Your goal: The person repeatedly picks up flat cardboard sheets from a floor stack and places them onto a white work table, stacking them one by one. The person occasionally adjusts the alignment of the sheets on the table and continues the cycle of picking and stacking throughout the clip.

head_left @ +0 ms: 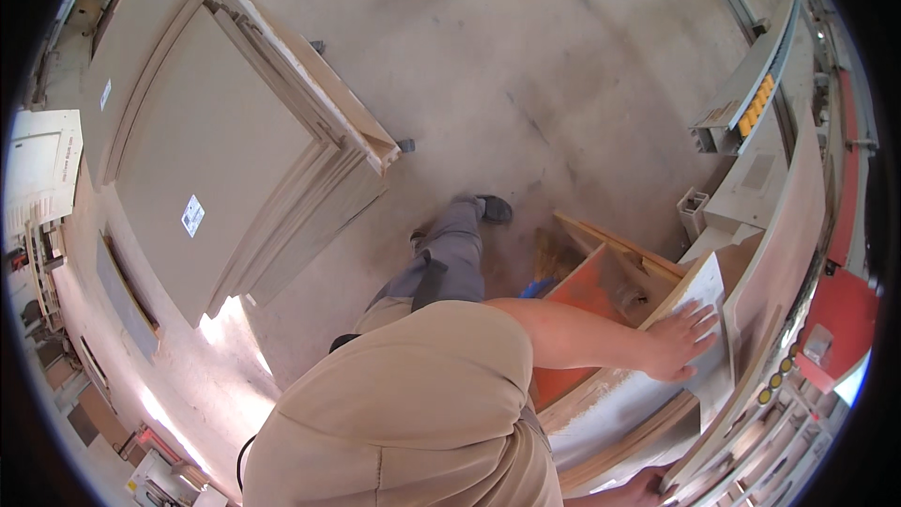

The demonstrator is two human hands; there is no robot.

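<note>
Tan board (793,207) ran lengthwise up-right; left hand (670,343) lay spread on whitish panel (714,383); right hand (644,487) at board's lower end, grip unclear.

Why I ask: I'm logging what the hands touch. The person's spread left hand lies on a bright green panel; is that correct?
Not quite: the panel is whitish grey, not bright green, as the head view shows. The spread left hand does lie on it.

A tan shirt (404,394) is worn with grey trousers (450,249).
</note>
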